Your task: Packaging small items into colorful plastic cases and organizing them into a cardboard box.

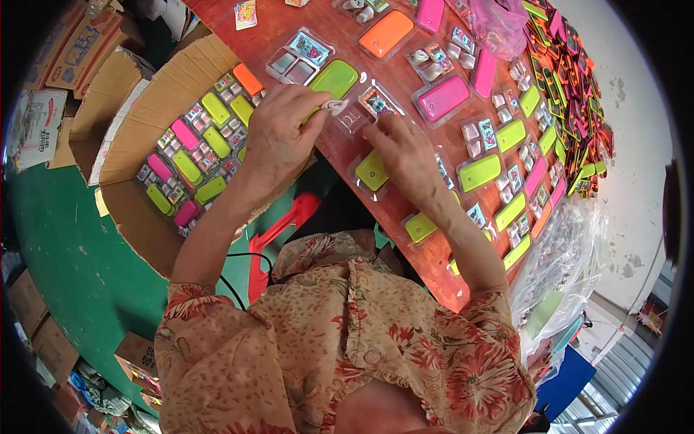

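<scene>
My left hand (285, 130) is closed in a pinch, with a small whitish piece (334, 106) at its fingertips. Just beyond it, a lime-green case (335, 78) lies in a clear plastic blister tray. My right hand (405, 155) has its fingers bent down at another clear blister tray (350, 121), beside a small picture card (377, 103) in it. What its fingertips grip, if anything, is hidden. Close by the right hand, another lime-green case (371, 171) is partly covered by it.
Filled blister trays with green, pink (443, 98) and orange cases (387, 34) cover the red table (434, 271). A cardboard box (130, 181) at left holds several more. Colourful cases (571, 94) are heaped at far right, near clear plastic bags (564, 246). A pink bag (499, 25) lies at the back.
</scene>
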A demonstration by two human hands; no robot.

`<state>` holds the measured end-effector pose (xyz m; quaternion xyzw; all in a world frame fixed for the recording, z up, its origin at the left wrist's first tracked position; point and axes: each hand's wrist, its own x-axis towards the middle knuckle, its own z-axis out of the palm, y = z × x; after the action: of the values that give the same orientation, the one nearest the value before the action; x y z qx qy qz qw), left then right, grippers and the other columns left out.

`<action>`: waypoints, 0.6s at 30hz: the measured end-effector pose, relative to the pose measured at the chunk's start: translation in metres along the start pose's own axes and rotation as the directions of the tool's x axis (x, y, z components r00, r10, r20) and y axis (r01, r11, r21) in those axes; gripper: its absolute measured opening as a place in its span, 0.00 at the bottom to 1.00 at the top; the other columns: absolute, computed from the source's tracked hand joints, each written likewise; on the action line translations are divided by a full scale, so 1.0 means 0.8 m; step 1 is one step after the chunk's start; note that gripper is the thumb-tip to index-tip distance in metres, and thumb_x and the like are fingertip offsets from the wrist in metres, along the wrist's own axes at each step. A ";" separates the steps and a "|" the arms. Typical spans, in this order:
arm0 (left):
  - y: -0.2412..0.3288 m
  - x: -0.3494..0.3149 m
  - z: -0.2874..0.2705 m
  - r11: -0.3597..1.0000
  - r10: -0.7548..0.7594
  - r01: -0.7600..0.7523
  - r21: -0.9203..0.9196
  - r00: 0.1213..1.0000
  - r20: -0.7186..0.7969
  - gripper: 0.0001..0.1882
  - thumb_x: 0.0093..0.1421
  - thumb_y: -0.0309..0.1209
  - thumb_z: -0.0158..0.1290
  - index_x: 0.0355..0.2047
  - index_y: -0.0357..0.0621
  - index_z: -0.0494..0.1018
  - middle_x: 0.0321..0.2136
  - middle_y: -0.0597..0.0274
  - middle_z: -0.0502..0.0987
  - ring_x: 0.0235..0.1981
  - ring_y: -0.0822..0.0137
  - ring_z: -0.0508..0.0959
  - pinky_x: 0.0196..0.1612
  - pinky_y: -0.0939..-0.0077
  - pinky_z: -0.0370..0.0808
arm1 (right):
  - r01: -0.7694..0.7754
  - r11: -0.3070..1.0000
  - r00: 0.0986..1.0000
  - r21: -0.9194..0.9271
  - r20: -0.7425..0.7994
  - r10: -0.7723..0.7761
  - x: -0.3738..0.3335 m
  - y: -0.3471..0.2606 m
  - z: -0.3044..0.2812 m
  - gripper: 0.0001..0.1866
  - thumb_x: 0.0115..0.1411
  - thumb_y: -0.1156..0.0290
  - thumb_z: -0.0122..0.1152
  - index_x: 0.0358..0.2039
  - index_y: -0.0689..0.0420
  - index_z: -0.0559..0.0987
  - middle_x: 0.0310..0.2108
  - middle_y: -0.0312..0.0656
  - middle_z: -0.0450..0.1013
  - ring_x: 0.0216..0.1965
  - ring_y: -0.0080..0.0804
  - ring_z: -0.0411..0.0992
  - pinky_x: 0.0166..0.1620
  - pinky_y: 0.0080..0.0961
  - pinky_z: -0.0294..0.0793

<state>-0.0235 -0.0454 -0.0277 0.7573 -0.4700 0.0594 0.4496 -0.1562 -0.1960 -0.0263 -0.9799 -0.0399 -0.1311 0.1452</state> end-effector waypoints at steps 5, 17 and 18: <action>0.001 -0.006 0.004 1.000 -0.023 0.023 -0.015 1.000 0.011 0.08 0.43 0.24 0.52 0.27 0.41 0.72 0.24 0.59 0.71 0.27 0.60 0.70 0.30 0.71 0.68 | 0.020 0.993 0.998 -0.118 0.070 -0.011 -0.004 -0.016 0.007 0.17 0.42 0.76 0.48 0.37 0.60 0.70 0.35 0.43 0.64 0.36 0.38 0.64 0.39 0.28 0.67; -0.010 -0.002 0.025 0.856 0.401 -0.427 0.291 0.904 0.147 0.09 0.44 0.29 0.46 0.29 0.47 0.71 0.26 0.66 0.69 0.34 0.63 0.67 0.37 0.72 0.66 | -0.217 0.958 0.970 0.186 -0.070 0.233 -0.002 0.000 0.007 0.05 0.42 0.74 0.57 0.24 0.54 0.74 0.26 0.37 0.66 0.30 0.34 0.64 0.37 0.30 0.60; -0.013 -0.001 0.027 0.831 0.437 -0.480 0.282 0.876 0.202 0.10 0.45 0.31 0.44 0.28 0.47 0.71 0.26 0.66 0.69 0.33 0.63 0.67 0.37 0.73 0.65 | -0.227 0.961 0.968 0.158 -0.071 0.240 -0.003 0.000 0.006 0.06 0.42 0.73 0.58 0.24 0.54 0.73 0.25 0.37 0.66 0.30 0.34 0.63 0.36 0.28 0.59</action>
<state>-0.0233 -0.0590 -0.0470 0.6877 -0.6497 0.1930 0.2604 -0.1572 -0.1951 -0.0314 -0.9574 0.0728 -0.1532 0.2338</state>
